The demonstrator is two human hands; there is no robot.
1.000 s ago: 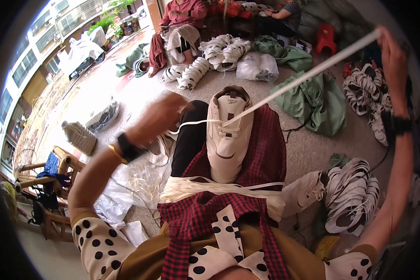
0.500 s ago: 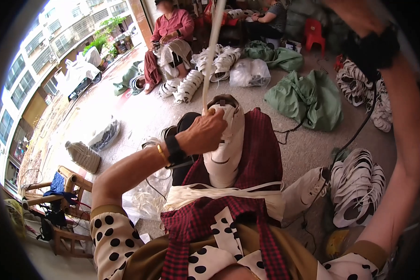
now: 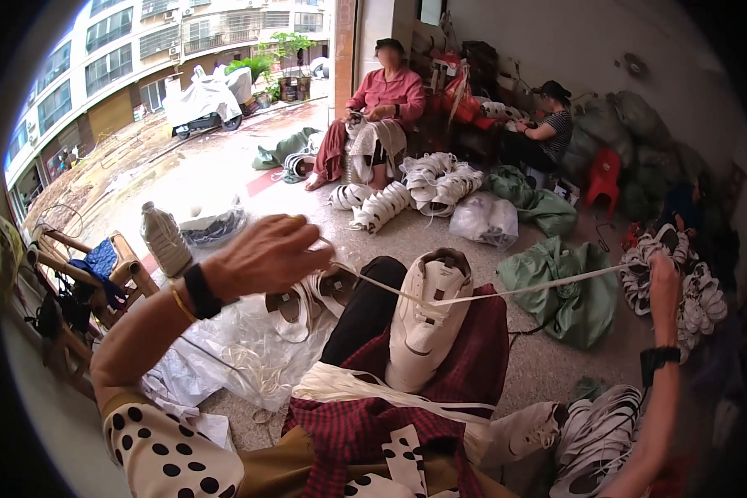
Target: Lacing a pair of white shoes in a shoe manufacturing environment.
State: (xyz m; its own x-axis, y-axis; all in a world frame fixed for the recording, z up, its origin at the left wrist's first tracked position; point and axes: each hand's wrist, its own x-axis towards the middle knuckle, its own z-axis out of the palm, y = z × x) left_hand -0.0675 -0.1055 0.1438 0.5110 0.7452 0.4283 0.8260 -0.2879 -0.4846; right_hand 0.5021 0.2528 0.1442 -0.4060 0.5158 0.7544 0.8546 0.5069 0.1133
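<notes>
A white sneaker [image 3: 419, 340] rests on my lap, its heel opening away from me. A flat cream shoelace [image 3: 548, 285] runs through its eyelets, and both ends stretch out to the sides. My left hand [image 3: 266, 256] is closed on one end, raised to the left of the shoe. Far out to the right, my right hand [image 3: 664, 286] pinches the other end, pulled nearly straight. Across my lap, over the red-and-black checked apron [image 3: 473, 340], lies a bundle of loose cream laces [image 3: 344, 386].
Sneakers [image 3: 295, 307] and a clear plastic sheet [image 3: 245, 357] lie left of my knees. To the right are stacked shoe uppers [image 3: 598, 436] and a green sack [image 3: 564, 295]. Two people sit farther back, near a red plastic chair [image 3: 603, 176]. A wooden stand [image 3: 124, 266] is at far left.
My right hand has come down from high up to the right side. My left hand has left the shoe and moved left, and the lace now spans sideways between both hands. The view has tilted up.
</notes>
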